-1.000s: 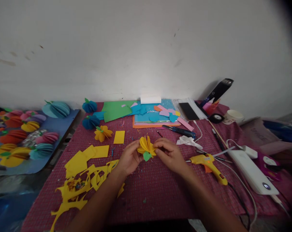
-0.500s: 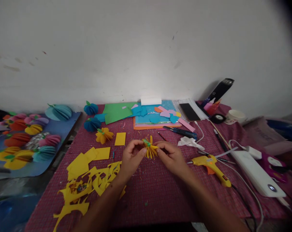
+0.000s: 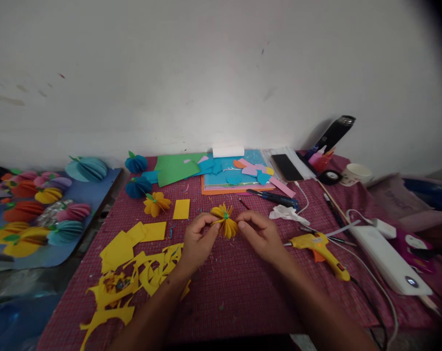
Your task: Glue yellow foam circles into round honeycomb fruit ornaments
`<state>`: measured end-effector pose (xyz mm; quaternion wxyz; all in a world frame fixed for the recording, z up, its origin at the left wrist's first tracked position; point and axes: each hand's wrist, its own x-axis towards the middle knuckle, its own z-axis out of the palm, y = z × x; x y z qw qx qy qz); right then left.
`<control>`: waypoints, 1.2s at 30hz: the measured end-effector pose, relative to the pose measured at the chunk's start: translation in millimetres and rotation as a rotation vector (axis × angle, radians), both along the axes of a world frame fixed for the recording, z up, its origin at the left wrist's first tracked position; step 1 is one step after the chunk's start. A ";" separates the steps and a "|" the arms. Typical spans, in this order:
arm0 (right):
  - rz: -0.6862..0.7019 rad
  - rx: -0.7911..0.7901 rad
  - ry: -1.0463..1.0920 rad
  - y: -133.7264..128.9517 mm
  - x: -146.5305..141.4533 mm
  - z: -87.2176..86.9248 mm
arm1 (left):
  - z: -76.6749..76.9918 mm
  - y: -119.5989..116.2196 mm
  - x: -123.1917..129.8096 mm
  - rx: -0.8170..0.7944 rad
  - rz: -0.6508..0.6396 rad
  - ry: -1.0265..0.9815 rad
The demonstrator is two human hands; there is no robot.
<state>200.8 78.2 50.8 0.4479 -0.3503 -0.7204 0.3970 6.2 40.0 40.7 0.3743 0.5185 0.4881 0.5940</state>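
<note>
A small yellow paper pumpkin [image 3: 228, 227], made of fanned folded leaves with a green top, is held up over the middle of the table. My left hand [image 3: 199, 239] pinches its left side between thumb and fingers. At its right edge, my right hand [image 3: 260, 236] has thumb and fingertips closed together against the outer leaves. A finished yellow paper pumpkin [image 3: 157, 204] with a green leaf lies to the left, beside a yellow paper square [image 3: 181, 209].
Yellow sheets [image 3: 117, 251] and cut scraps [image 3: 109, 312] cover the left. A yellow glue gun [image 3: 321, 246], a white power bank [image 3: 389, 263] and cables lie right. Behind are a cutter [image 3: 272, 197], phone [image 3: 287, 167] and coloured paper [image 3: 177, 168]. More paper pumpkins [image 3: 23, 211] sit on a blue board.
The pumpkin has turned so its green centre faces up more, with its leaves fanned wider. My right fingers have shifted from a leaf stretched rightward to the pumpkin's right edge.
</note>
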 end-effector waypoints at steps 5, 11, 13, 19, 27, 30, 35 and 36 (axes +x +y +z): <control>-0.028 0.030 0.061 -1.2 3.1 -2.6 | 4.5 -0.5 1.0 -0.016 -0.060 -0.021; -0.041 0.215 -0.057 3.3 4.2 0.1 | -2.9 -1.5 0.1 -0.087 -0.136 -0.002; -0.010 0.217 -0.067 3.8 4.3 2.0 | -3.5 -1.9 0.3 -0.132 -0.139 -0.022; 0.034 0.181 -0.071 1.3 3.8 9.0 | -1.5 -1.0 1.2 -0.207 -0.132 -0.098; 0.053 0.166 -0.099 2.0 2.0 6.9 | -13.7 3.1 2.8 -0.303 -0.134 -0.360; 0.044 0.139 -0.105 0.9 2.3 4.7 | -11.8 4.8 3.9 -0.329 -0.132 -0.446; -0.034 0.099 -0.044 0.3 5.1 0.4 | -11.9 7.1 2.7 -0.303 -0.084 -0.501; -0.040 0.090 -0.043 0.6 5.6 -0.4 | -13.1 7.4 2.1 -0.298 -0.076 -0.498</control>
